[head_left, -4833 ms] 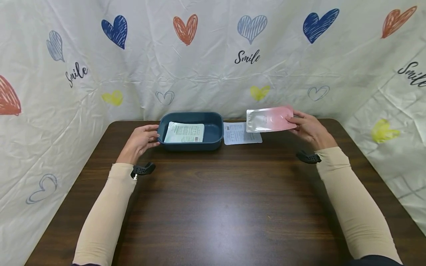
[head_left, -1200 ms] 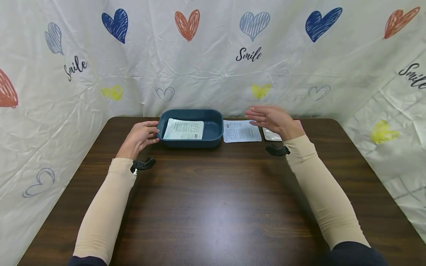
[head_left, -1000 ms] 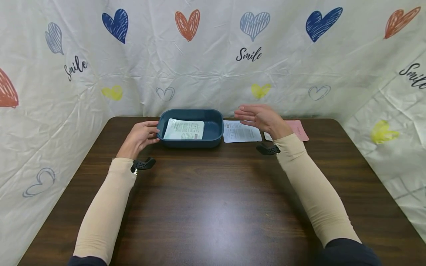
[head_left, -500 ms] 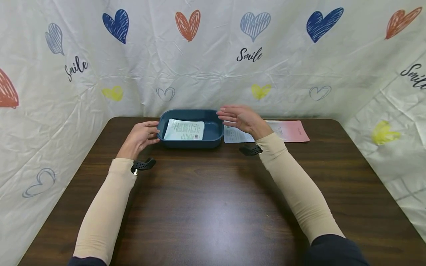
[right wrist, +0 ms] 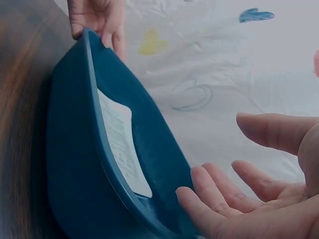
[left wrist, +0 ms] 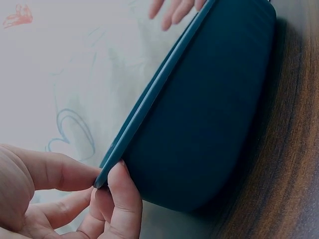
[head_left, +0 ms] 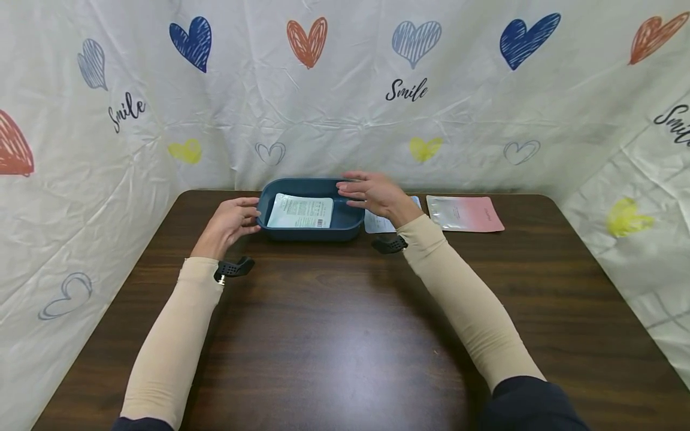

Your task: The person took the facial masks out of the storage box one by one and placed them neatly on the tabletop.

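A dark blue plastic bin (head_left: 309, 234) sits at the table's far edge, with a pale green-and-white sachet (head_left: 300, 212) lying inside its left part. My left hand (head_left: 229, 222) pinches the bin's rim at the left end; the left wrist view shows the thumb and fingertips (left wrist: 119, 181) on either side of it. Over the bin's right end is my right hand (head_left: 377, 194), fingers spread and nothing held; in the right wrist view its fingertips (right wrist: 184, 195) are by the rim, and contact is unclear. A pale blue sachet (head_left: 378, 224) lies partly hidden under that hand.
A pink-and-silver sachet (head_left: 466, 214) lies flat on the table, right of the pale blue one. Behind the far edge of the brown wooden table (head_left: 323, 329) hangs a white cloth (head_left: 345, 102) printed with hearts.
Earlier my right hand held the pink-and-silver sachet in the air; the sachet now lies on the table. The right hand has moved left to the bin. My left hand has stayed put.
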### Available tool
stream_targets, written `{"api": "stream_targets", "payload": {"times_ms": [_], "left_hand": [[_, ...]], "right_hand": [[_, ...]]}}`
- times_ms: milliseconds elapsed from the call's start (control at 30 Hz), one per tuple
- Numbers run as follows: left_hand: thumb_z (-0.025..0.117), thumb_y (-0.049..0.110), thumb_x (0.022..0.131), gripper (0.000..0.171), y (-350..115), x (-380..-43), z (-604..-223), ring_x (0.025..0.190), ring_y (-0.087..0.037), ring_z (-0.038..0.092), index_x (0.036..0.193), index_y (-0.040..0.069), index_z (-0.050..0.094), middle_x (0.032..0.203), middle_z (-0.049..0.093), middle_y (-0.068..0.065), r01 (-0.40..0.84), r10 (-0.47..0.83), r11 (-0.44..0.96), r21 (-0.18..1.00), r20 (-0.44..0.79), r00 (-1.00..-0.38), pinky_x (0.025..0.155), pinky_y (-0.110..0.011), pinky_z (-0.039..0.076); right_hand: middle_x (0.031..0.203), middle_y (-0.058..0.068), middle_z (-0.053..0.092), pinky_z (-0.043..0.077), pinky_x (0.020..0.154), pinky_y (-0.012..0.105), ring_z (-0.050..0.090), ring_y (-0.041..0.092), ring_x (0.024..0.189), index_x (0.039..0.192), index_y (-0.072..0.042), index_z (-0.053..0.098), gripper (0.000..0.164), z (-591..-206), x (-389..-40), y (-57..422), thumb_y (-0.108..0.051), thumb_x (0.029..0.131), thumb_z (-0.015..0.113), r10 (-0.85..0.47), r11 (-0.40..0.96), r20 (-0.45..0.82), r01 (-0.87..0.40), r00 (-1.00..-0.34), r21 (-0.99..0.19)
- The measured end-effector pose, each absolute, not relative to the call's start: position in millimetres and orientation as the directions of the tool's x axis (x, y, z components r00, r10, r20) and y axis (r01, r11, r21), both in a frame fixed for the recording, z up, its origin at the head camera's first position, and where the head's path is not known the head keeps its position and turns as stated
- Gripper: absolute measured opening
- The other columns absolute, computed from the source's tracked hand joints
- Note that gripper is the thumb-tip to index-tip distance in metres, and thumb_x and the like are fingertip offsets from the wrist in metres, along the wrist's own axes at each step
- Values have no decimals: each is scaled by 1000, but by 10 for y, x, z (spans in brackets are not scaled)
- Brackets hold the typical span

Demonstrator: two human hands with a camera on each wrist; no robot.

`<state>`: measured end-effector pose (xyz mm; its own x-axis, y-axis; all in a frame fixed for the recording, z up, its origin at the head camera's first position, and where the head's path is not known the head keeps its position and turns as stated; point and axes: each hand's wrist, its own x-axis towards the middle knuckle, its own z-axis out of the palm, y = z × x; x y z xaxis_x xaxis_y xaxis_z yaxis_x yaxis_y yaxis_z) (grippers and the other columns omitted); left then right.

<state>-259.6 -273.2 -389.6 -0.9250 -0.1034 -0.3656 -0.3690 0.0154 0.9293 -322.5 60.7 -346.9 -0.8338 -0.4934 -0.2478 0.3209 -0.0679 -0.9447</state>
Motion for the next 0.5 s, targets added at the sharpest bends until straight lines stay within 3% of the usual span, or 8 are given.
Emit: {"api": "stream_targets", "payload": {"times_ms": [500], "left_hand": [[54, 2, 101, 51, -2724, -2590, -3904, 104, -24, 57, 151, 8, 47, 137, 50, -16, -360, -115, 28, 933, -355, -928, 75, -26, 58]], "right_hand": [[154, 23, 44, 27, 121, 53, 41, 39, 143, 156, -4, 36, 61, -3642, -3253, 250, -1, 100, 59, -486, -28, -301, 359, -820, -933]]}}
